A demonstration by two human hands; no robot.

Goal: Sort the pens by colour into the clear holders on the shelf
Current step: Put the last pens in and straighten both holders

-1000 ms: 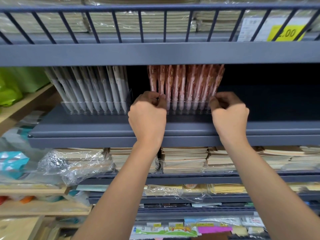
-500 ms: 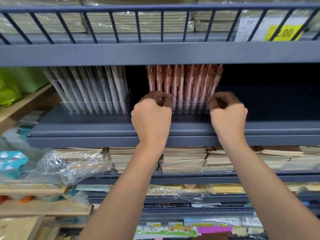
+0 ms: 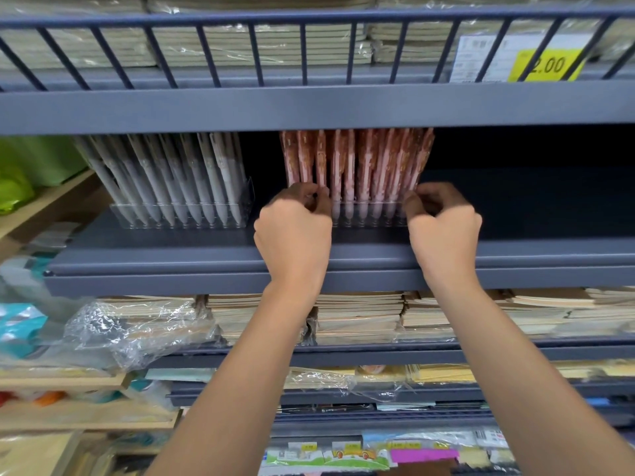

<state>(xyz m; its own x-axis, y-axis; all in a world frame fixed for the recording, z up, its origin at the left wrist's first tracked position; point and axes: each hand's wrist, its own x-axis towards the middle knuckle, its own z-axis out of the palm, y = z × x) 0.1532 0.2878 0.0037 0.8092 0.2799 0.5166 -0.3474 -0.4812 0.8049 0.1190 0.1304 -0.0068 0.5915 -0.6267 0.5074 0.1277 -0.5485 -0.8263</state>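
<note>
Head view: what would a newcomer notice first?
The left hand and right hand pinch the two ends of a row of pink pens standing in a clear holder mid-shelf. Left of it, white pens lean in a row; a yellow price tag sits top right.

I saw a matt grey metal shelf (image 3: 171, 259), glossy clear plastic holders (image 3: 178, 219), and crinkled shiny film (image 3: 130, 333), probably cellophane.

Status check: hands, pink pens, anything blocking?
Left hand and right hand both curled on the ends of the clear plastic holder of pink pens. Slim white pens racked alongside, apart. Nothing blocking.
</note>
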